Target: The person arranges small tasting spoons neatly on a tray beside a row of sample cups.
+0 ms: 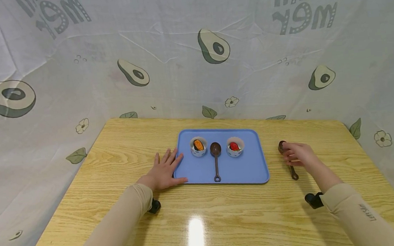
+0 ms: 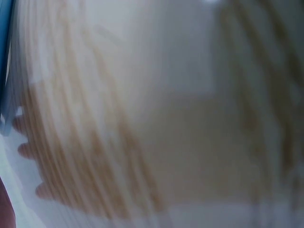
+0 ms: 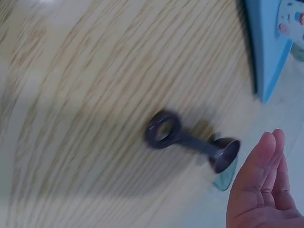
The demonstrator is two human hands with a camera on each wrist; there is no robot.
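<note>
My left hand (image 1: 166, 172) has its fingers spread at the left edge of a blue tray (image 1: 187, 170), thumb at the front left corner. On the tray, a brown spoon (image 1: 215, 150) lies between two small paper cups: the left cup (image 1: 199, 153) holds an orange-and-black piece, the right cup (image 1: 235, 153) a red one. To the tray's right, my right hand (image 1: 303, 154) is over a second brown spoon (image 1: 294, 174), partly covering it. The right wrist view shows that spoon (image 3: 190, 141) apart from the hand (image 3: 263, 190), whose fingers are extended and hold nothing.
A wooden table (image 1: 226, 218) extends around the tray. Behind and beside it hangs a pale curtain (image 1: 175, 31) printed with avocados and leaves. Each wrist carries a black camera mount (image 1: 314, 200). The left wrist view is blurred, with a blue edge at its left.
</note>
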